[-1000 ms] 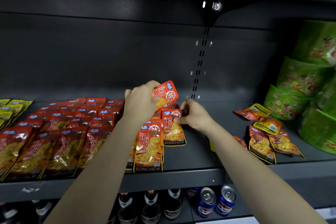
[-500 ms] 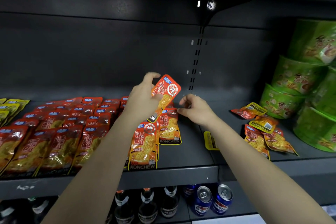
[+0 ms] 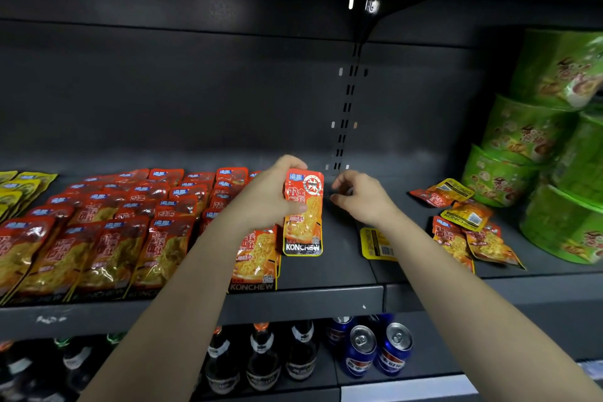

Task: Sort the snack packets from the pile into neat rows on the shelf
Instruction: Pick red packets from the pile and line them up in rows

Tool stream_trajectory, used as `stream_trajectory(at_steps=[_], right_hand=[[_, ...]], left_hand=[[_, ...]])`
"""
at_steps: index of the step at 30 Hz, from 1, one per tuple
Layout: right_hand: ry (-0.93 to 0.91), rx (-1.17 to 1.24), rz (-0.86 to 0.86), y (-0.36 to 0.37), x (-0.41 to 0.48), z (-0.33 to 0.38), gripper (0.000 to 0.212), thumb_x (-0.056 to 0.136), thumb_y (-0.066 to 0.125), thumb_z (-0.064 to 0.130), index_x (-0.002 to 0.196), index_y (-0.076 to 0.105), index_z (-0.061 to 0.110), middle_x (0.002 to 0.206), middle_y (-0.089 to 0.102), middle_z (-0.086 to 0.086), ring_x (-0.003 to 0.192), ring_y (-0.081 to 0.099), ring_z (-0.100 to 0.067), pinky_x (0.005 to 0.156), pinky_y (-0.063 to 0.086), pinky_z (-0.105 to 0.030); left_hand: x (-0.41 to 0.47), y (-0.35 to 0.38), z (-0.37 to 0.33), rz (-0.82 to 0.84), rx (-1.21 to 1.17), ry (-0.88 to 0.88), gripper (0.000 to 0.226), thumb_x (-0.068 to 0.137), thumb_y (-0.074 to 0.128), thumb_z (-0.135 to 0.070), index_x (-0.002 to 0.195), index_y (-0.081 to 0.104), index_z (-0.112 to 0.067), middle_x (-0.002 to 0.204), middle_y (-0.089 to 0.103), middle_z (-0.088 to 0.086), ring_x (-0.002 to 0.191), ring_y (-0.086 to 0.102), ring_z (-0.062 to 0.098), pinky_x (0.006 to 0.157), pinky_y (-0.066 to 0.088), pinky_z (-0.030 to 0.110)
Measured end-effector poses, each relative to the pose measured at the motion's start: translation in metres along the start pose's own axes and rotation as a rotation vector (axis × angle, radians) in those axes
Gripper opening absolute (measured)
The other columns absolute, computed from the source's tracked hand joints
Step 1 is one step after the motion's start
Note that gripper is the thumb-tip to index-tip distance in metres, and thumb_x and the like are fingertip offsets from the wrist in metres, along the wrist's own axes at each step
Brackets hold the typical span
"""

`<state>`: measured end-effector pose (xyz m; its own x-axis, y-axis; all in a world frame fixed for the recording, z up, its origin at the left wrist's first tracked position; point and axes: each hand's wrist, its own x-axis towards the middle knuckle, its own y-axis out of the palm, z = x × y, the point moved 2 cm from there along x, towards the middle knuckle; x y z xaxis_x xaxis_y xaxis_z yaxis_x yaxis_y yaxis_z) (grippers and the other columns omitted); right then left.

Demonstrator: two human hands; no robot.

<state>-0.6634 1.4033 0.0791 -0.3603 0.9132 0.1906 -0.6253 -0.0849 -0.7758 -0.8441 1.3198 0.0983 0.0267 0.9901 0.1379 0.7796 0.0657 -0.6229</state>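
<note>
My left hand [image 3: 266,198] grips an orange-red snack packet [image 3: 303,212] by its upper left side and holds it upright over the dark shelf [image 3: 342,258]. Below it lies another packet [image 3: 256,259] at the front of the rightmost row. Neat rows of orange-red packets [image 3: 107,225] fill the shelf to the left. My right hand [image 3: 359,198] hovers just right of the held packet, fingers curled, holding nothing. A loose pile of packets [image 3: 466,228] lies further right on the shelf. One yellow packet [image 3: 375,243] lies partly under my right forearm.
Green bowl tubs [image 3: 538,167] are stacked at the right end of the shelf. Yellow packets [image 3: 19,188] sit at the far left. Bottles [image 3: 261,356] and blue cans [image 3: 375,349] stand on the shelf below. A slotted upright [image 3: 346,114] runs up the back wall.
My left hand has turned the packet upright and brought it down toward the shelf. My right hand let go of the packet on the shelf and lifted slightly to the right.
</note>
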Motion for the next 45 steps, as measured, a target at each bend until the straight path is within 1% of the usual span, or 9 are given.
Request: stream_trajectory(at_steps=[7,12,16,20,24,31,37,40,45], right_hand=[[-0.006,-0.035,0.001,0.0,-0.003,-0.004,0.014,0.086,0.068,0.018,0.098,0.062,0.014,0.093,0.059,0.003,0.087,0.053,-0.014,0.071,0.035,-0.02],[-0.008,-0.031,0.008,0.002,-0.005,-0.008,0.011,0.084,0.068,0.017,0.094,0.062,0.017,0.094,0.061,0.002,0.09,0.057,-0.017,0.074,0.038,-0.021],[-0.01,-0.018,0.01,0.002,-0.006,-0.007,0.011,0.084,0.068,0.016,0.088,0.059,0.021,0.092,0.062,0.001,0.088,0.057,-0.016,0.073,0.037,-0.02],[-0.018,0.0,0.014,0.002,-0.006,-0.005,0.011,0.084,0.068,0.014,0.087,0.058,0.02,0.09,0.062,0.002,0.086,0.057,-0.015,0.073,0.038,-0.02],[-0.014,0.014,0.012,0.001,-0.006,-0.006,0.011,0.084,0.068,0.015,0.088,0.059,0.02,0.091,0.062,0.001,0.084,0.056,-0.014,0.071,0.037,-0.02],[-0.011,0.004,-0.005,-0.006,-0.006,-0.009,0.011,0.085,0.068,0.016,0.09,0.059,0.021,0.095,0.062,0.001,0.088,0.057,-0.016,0.073,0.037,-0.02],[-0.029,-0.027,-0.054,-0.024,-0.008,-0.021,0.012,0.083,0.068,0.015,0.088,0.058,0.021,0.089,0.062,0.002,0.081,0.055,-0.014,0.065,0.036,-0.019],[-0.036,-0.032,-0.072,-0.035,-0.012,-0.032,0.012,0.084,0.068,0.013,0.089,0.059,0.019,0.088,0.061,0.003,0.081,0.056,-0.013,0.059,0.035,-0.01],[-0.009,-0.066,-0.103,-0.054,-0.019,-0.053,0.012,0.083,0.069,0.014,0.094,0.064,0.014,0.09,0.064,0.002,0.088,0.061,-0.016,0.075,0.041,-0.021]], left_hand=[[-0.005,0.01,-0.001,-0.009,0.189,-0.02,0.064,0.076,0.08,-0.017,0.124,0.04,-0.032,0.103,0.058,-0.003,0.09,0.058,0.015,0.067,0.041,0.025],[-0.008,0.008,-0.003,-0.038,0.32,-0.046,0.069,0.072,0.083,-0.026,0.129,0.043,-0.028,0.123,0.057,0.001,0.112,0.054,0.021,0.091,0.043,0.036],[-0.008,0.01,-0.003,-0.036,0.48,-0.03,0.07,0.072,0.081,-0.038,0.131,0.045,-0.029,0.137,0.05,-0.003,0.131,0.038,0.021,0.107,0.026,0.041],[-0.009,0.015,-0.002,0.008,0.533,-0.051,0.07,0.072,0.079,-0.042,0.132,0.045,-0.03,0.142,0.045,-0.004,0.136,0.029,0.021,0.104,0.021,0.042],[-0.009,0.02,0.0,0.012,0.598,-0.045,0.064,0.068,0.081,-0.044,0.122,0.051,-0.03,0.129,0.049,-0.006,0.127,0.031,0.018,0.094,0.024,0.039],[-0.006,0.025,-0.015,-0.039,0.656,0.007,0.067,0.061,0.088,-0.029,0.112,0.044,-0.032,0.117,0.039,-0.007,0.115,0.031,0.017,0.09,0.025,0.037],[0.004,0.046,-0.029,-0.011,0.605,0.144,0.041,0.075,0.076,-0.038,0.11,0.054,-0.034,0.118,0.049,-0.008,0.116,0.037,0.017,0.086,0.022,0.036],[0.009,0.067,-0.041,0.052,0.643,0.205,0.037,0.08,0.072,-0.04,0.112,0.056,-0.034,0.117,0.051,-0.009,0.116,0.039,0.016,0.083,0.02,0.034],[0.016,0.099,-0.056,0.181,0.609,0.264,0.038,0.084,0.06,-0.056,0.115,0.057,-0.034,0.114,0.055,-0.009,0.115,0.045,0.014,0.086,0.023,0.035]])
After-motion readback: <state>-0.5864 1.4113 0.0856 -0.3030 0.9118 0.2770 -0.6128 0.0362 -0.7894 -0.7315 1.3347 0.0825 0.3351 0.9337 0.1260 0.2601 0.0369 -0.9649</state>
